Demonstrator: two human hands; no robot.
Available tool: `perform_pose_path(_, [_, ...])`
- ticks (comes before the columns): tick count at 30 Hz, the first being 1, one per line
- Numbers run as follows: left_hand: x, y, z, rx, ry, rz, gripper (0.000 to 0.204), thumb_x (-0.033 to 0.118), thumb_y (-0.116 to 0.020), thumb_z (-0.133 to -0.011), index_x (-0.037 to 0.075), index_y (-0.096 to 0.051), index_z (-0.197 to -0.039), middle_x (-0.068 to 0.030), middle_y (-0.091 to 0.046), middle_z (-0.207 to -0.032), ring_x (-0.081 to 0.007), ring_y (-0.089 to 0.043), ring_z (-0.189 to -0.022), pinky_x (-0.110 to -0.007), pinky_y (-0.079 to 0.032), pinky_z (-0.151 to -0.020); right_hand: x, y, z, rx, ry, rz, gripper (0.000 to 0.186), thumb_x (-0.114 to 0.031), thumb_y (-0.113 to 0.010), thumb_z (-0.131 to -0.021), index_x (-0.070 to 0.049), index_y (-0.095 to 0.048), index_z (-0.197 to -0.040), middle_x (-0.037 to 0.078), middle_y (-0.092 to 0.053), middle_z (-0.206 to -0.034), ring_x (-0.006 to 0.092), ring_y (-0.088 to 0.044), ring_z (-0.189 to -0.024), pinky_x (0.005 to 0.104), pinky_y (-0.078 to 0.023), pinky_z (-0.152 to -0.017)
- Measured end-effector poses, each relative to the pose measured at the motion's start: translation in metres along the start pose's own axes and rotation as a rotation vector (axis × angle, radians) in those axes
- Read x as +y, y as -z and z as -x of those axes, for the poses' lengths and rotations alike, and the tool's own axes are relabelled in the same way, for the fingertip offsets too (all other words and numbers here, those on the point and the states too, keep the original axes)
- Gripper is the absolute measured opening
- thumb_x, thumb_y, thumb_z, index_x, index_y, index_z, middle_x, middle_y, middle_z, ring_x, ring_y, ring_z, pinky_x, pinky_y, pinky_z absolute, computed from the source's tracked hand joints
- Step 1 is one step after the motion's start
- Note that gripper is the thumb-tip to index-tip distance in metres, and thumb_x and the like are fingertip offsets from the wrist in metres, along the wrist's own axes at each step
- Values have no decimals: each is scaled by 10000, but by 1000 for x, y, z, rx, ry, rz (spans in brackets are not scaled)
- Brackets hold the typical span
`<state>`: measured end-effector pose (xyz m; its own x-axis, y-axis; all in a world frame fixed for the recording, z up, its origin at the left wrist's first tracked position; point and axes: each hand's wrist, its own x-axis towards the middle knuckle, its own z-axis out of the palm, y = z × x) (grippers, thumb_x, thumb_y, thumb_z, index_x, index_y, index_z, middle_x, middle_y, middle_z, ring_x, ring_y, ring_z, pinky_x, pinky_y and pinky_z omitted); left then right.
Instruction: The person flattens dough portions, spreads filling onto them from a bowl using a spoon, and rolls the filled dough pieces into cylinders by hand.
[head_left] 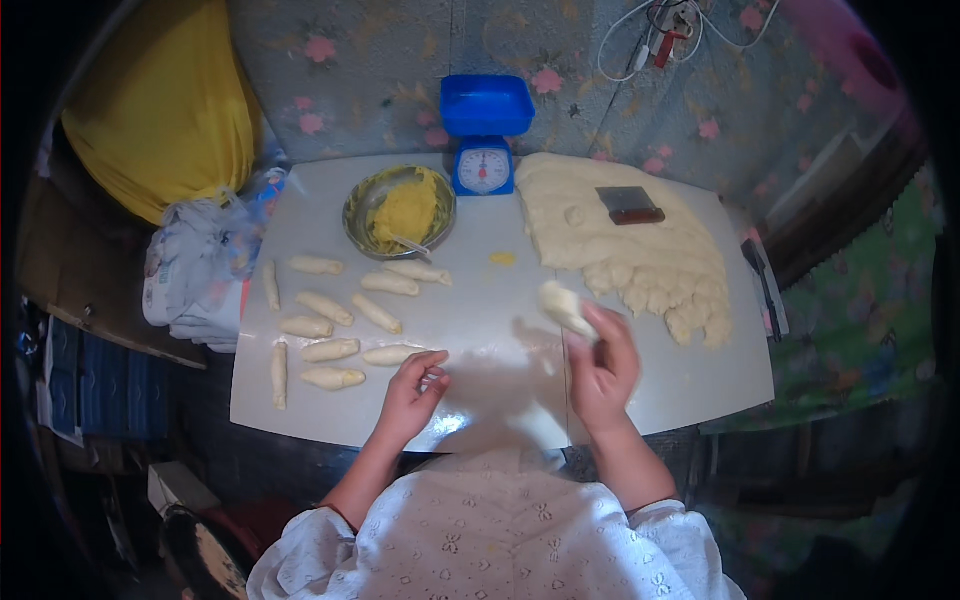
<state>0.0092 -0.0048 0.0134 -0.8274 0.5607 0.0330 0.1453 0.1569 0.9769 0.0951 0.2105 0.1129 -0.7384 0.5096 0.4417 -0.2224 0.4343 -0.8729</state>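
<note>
A pale piece of dough (563, 306) is pinched between the thumb and fingers of my right hand (606, 375), raised over the table right of centre. My left hand (412, 395) is loosely curled with gaps between the fingers, and nothing shows in it. It partly covers the right end of a dough roll (390, 355); whether it touches that roll I cannot tell. Several more filled dough rolls (331, 349) lie on the left of the white table (480, 330). Behind them stands a metal bowl (352, 232) of yellow filling (405, 212) with a spoon (411, 245) in it.
A big slab of dough (570, 220), cut into pieces along its near edge, covers the back right, with a dough scraper (630, 205) on top. A blue kitchen scale (484, 165) stands at the back. Plastic bags (205, 260) sit left of the table.
</note>
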Motion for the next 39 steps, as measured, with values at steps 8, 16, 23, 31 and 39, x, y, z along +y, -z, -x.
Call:
perform_pose_path(8, [3, 13, -8, -13, -56, -120, 266, 93, -610, -871, 21, -611, -1127, -133, -606, -1074, -211, -611, -893, -290, -494, -771, 70, -5, 76, -759, 161, 455, 393, -122, -688, -761, -99, -619, -1148, 126, -569, -1189, 309, -501, -1179, 451, -375, -1041])
perform_pose_path(16, [8, -5, -21, -91, -167, -191, 236, 79, -510, -920, 26, -613, -1126, -168, -602, -1104, -332, -585, -1021, -372, -460, -892, 81, -46, 51, -607, 262, 798, 462, -250, -605, -870, -52, -533, -1281, 160, -502, -1340, 311, -435, -1281, 445, -337, -1065])
perform_pose_path(23, [1, -18, -27, -75, -167, -173, 276, 86, -470, -941, 43, -574, -1193, -178, -587, -1136, -349, -569, -1059, -388, -451, -921, 103, -32, 35, -526, -14, 341, 494, -318, -518, -936, -106, -456, -1378, 155, -476, -1380, 289, -408, -1318, 497, -254, -1099])
perform_pose_path(31, [-2, -21, -25, -121, -155, -268, 292, 131, -484, -948, 45, -564, -1215, -170, -587, -1180, -337, -558, -1116, -384, -439, -956, 115, -33, 58, -834, 146, 751, 574, -293, -551, -905, -81, -381, -1410, 149, -335, -1479, 269, -289, -1391, 502, -238, -1119])
perform_pose_path(39, [-5, -32, -19, -438, -289, -526, 631, 337, -532, -921, 7, -322, -1415, -183, -351, -1456, -313, -330, -1353, -436, -247, -1106, 82, -26, 70, -855, 221, 869, 656, -369, -557, -900, -90, -321, -1445, 148, -334, -1482, 281, -280, -1396, 515, -200, -1131])
